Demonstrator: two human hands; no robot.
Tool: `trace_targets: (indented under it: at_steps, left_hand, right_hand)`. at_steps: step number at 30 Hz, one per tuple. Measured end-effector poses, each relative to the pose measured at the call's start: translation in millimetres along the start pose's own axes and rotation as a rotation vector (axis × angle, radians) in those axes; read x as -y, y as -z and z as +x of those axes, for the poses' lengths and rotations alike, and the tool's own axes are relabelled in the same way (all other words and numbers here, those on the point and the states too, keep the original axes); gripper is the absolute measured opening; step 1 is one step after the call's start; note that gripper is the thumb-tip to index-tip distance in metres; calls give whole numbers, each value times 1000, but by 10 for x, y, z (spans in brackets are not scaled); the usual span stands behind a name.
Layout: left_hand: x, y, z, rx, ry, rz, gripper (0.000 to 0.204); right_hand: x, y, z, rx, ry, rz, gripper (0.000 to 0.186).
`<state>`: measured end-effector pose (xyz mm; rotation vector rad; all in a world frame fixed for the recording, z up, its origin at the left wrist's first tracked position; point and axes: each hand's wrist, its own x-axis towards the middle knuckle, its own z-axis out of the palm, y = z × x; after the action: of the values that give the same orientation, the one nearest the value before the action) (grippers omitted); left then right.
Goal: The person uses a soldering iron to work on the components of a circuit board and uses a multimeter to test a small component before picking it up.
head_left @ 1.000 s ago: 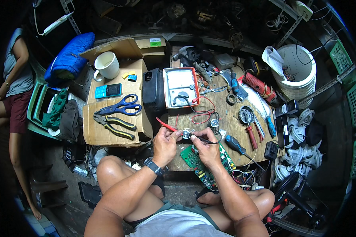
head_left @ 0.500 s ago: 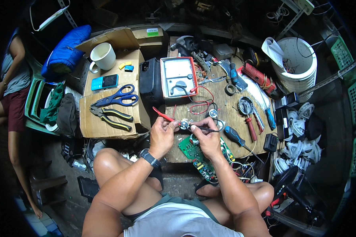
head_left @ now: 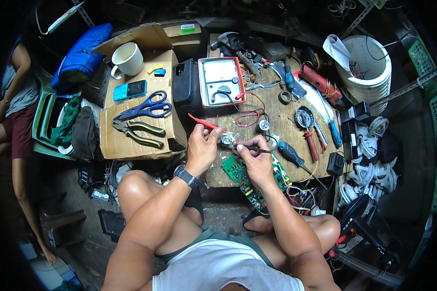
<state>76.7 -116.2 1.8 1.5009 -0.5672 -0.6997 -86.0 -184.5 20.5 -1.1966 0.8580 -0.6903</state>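
Observation:
My left hand (head_left: 202,150) is closed round a red test probe (head_left: 202,121), whose handle sticks out up and to the left. A black test probe (head_left: 258,149) is pinched in my right hand (head_left: 258,164). Both hands meet at a small round, silvery part (head_left: 226,139) with pale wires; whether the tips touch it is too small to tell. A similar round part (head_left: 263,125) lies just beyond my right hand. Red and black leads run back to an analog multimeter (head_left: 219,81) in a red-edged case. Partly under my right hand is a green circuit board (head_left: 234,170).
A blue screwdriver (head_left: 290,153) lies right of my right hand. On cardboard at the left are scissors (head_left: 143,107), pliers (head_left: 138,134), a phone (head_left: 130,90) and a mug (head_left: 127,59). A white bucket (head_left: 369,72) stands far right. Another person's arm (head_left: 19,72) shows far left.
The view has shifted slightly. My right hand has turned a little, and its black probe now lies flatter beside the round part. The left hand keeps its grip on the red probe.

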Motion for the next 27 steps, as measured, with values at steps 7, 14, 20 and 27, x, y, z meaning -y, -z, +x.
trace_targets:
  at_steps: [7,14,20,27]
  left_hand:
    - [-47,-25,-116,-8,44,-81,24]
    - [-33,-3,-181,-14,53,-134,27]
    - [12,-45,-177,-45,2,-178,29]
    - [19,-41,-239,-50,31,-186,30]
  right_hand:
    - [0,-10,54,-6,4,57,16]
    - [-25,-72,60,-7,109,88,15]
    - [-45,-145,-45,-66,106,93,17]
    - [-93,-143,35,-54,150,80,18]
